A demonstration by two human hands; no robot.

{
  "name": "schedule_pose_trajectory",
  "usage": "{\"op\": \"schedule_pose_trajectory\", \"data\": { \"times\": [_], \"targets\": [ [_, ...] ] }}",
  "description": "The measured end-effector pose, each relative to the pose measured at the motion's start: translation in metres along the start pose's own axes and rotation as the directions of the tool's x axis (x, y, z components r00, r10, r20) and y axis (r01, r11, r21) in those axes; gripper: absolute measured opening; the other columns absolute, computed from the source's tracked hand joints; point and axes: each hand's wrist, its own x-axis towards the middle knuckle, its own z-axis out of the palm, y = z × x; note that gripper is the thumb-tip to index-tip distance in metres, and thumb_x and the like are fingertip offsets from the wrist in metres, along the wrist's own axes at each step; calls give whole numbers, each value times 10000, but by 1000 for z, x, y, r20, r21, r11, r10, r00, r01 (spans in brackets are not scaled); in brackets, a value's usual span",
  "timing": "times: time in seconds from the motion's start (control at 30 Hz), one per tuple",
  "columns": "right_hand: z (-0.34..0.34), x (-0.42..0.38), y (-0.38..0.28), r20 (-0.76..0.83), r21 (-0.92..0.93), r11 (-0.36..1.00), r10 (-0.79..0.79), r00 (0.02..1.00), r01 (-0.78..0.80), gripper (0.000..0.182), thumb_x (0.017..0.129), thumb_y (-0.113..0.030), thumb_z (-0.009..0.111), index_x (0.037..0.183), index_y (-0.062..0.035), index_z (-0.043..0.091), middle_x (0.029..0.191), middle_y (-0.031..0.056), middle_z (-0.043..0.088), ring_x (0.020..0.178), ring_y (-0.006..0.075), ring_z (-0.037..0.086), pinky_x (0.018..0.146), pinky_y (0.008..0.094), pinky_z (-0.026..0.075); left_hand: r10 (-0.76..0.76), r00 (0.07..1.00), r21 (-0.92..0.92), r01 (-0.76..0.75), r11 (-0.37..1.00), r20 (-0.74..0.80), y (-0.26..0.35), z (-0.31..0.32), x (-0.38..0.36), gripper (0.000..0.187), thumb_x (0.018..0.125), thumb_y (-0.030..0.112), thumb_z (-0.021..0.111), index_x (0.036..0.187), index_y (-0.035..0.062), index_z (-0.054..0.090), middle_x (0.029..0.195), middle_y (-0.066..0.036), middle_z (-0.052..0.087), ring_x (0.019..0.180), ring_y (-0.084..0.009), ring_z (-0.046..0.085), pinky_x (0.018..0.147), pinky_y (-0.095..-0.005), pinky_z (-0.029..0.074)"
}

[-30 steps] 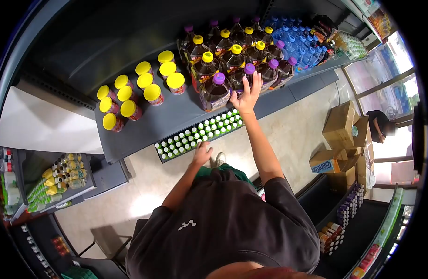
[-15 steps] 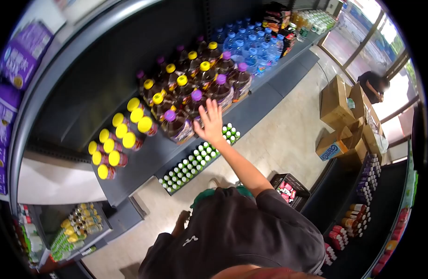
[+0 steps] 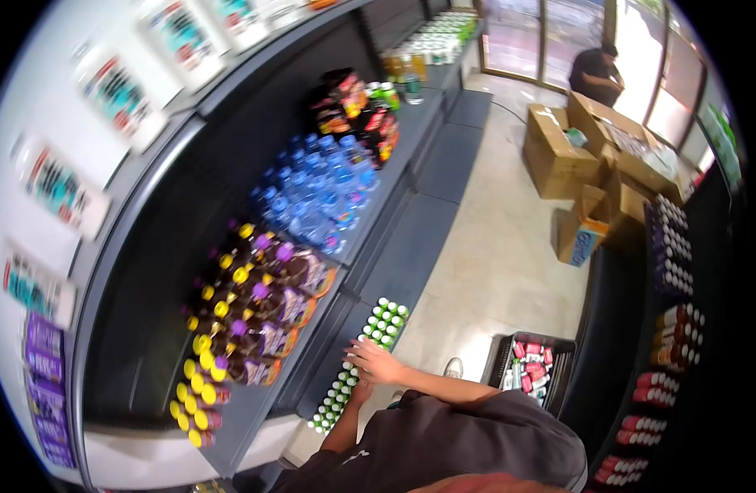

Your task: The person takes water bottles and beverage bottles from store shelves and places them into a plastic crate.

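My right hand (image 3: 379, 363) is over a row of green bottles with white caps (image 3: 385, 322) on the low shelf, its fingers stretched out and apart. Just below it, my left hand (image 3: 361, 391) is beside the same bottles, its fingers partly hidden. More of these green bottles continue toward me along the shelf. On the shelf above stand large dark drink bottles (image 3: 267, 338) with yellow and purple caps. Yellow-lidded jars (image 3: 201, 396) are at their near end.
Blue-capped water bottles (image 3: 316, 193) and dark packets (image 3: 337, 103) stand farther along the shelf. A black crate (image 3: 563, 371) of red and white items rests on the floor. Cardboard boxes (image 3: 554, 160) are at the back, near another person (image 3: 593, 78). Shelves with bottles (image 3: 672, 246) line the right.
My right hand has come down from the large dark bottles to the green bottles on the low shelf. My left hand has moved up beside it. The view has turned and shifted.
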Motion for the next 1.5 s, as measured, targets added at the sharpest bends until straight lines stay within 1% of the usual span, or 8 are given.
{"op": "schedule_pose_trajectory", "data": {
  "times": [0.13, 0.23, 0.33, 0.4, 0.93, 1.03, 1.3, 1.5],
  "targets": [
    [-26, -174, 128, 108, -109, 860, 509, 854, -499, 518, 792, -272, 708, 1267, -82, 624, 1249, 179, 643, 1161, 345, 604, 1020, 449, 469, -200, 895, 377, 40, 925, 398, 82, 32, 108, 332, 894, 294, 551, 921, -13, 676, 888, -215, 696, 862, -344, 684, 786, -430, 514],
    [-76, -358, 189, -171, 40, -26, 985, -33, -999, 566, 865, -518, 598, 1289, -144, 632, 1148, 221, 687, 1059, 383, 660, 932, 479, 521, 12, 936, 221, -95, 971, 352, 120, 91, 149, 357, 930, 312, 570, 1094, 0, 627, 844, -99, 681, 692, -210, 642, 660, -341, 523],
    [-136, -554, 183, -542, 520, -327, 587, -601, -789, 489, 906, -464, 526, 981, -12, 698, 903, 231, 664, 834, 376, 634, 757, 506, 512, -18, 897, 298, -129, 946, 442, 199, 128, 167, 384, 896, 324, 613, 1150, 40, 666, 1097, -199, 712, 1040, -344, 677, 916, -395, 515],
    [-185, -620, 133, -222, 974, 114, 356, -907, -194, 407, 912, -393, 530, 958, -25, 699, 819, 168, 679, 605, 267, 639, 598, 458, 534, -55, 860, 354, -149, 923, 508, 224, 155, 189, 410, 899, 338, 623, 1151, 16, 658, 1125, -199, 707, 1091, -327, 669, 961, -386, 503],
    [-6, -371, 74, -578, 575, -431, 388, -719, -695, 327, 821, -283, 652, 995, -18, 730, 932, 185, 722, 868, 324, 697, 761, 447, 537, -478, 684, 394, 291, 872, 551, 266, 153, 406, 261, 909, 312, 603, 1047, 91, 617, 798, -6, 632, 611, -125, 551, 503, -315, 425],
    [-59, -385, 137, 6, 756, -534, 584, -812, -379, 292, 847, -284, 592, 900, -44, 751, 826, 193, 710, 817, 280, 686, 707, 429, 526, -436, 762, 356, 286, 890, 478, 303, 157, 443, 258, 939, 315, 594, 1077, 97, 590, 776, -15, 621, 571, -122, 528, 489, -315, 428],
    [-330, -341, 191, -472, 878, 321, 461, -751, -355, 358, 994, -259, 565, 1272, -35, 578, 970, 74, 694, 755, 113, 640, 661, 263, 513, -514, 602, 704, -118, 700, 611, 374, 233, 545, 330, 947, 327, 524, 1067, 48, 655, 865, -86, 688, 608, -201, 614, 527, -385, 503],
    [-244, -395, 237, -375, 919, 304, 486, -789, -250, 344, 959, -269, 601, 1188, -14, 625, 953, 112, 706, 777, 176, 674, 700, 306, 556, -198, 473, 444, -493, 748, 859, 449, 398, 568, 324, 948, 273, 564, 1132, 7, 585, 843, -121, 688, 622, -188, 607, 542, -344, 510]
  ]
}}
